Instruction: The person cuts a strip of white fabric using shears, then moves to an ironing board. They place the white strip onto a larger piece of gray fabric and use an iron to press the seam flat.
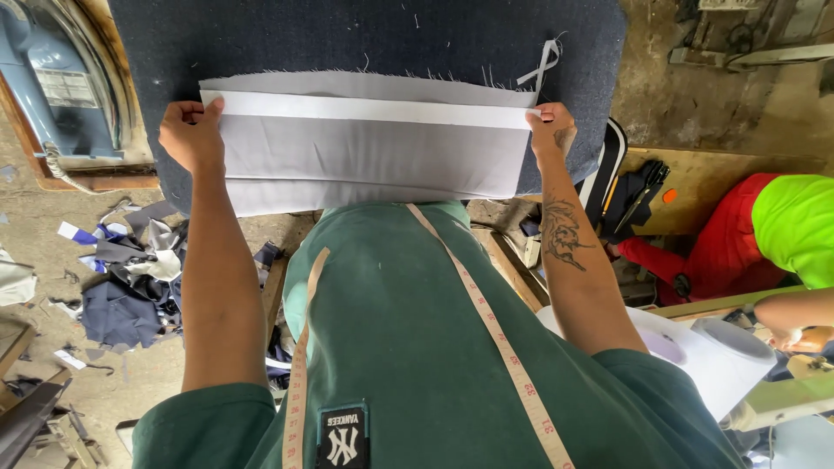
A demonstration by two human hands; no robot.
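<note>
Cluttered tailoring workshop, seen looking straight down over the wearer's dark green shirt [408, 347], with a beige cloth measuring tape [512, 365] draped round the neck and hanging down both sides of the chest. Dark navy padded work surface [365, 35] fills the upper middle of the view. On it lies a pale grey rectangular fabric panel with a white strip along its upper part [369, 143], spread flat, its near edge overhanging the surface toward the body; frayed threads show along its far edge. Left hand [191, 130] is closed on the panel's left end, thumb on top of the white strip, fingers curled under the edge. Right hand [552, 126] is closed on the right end in like manner, thumb and fingers pinching the strip's corner; forearm carries a dark tattoo. Panel is held taut between the two hands. Concrete floor [130, 382] at left bears a heap of navy, grey and white fabric scraps [130, 278]. At right, another person in a red and lime-green top [764, 234] bends over a wooden bench [704, 178], beside a white roll of material [721, 356].
</note>
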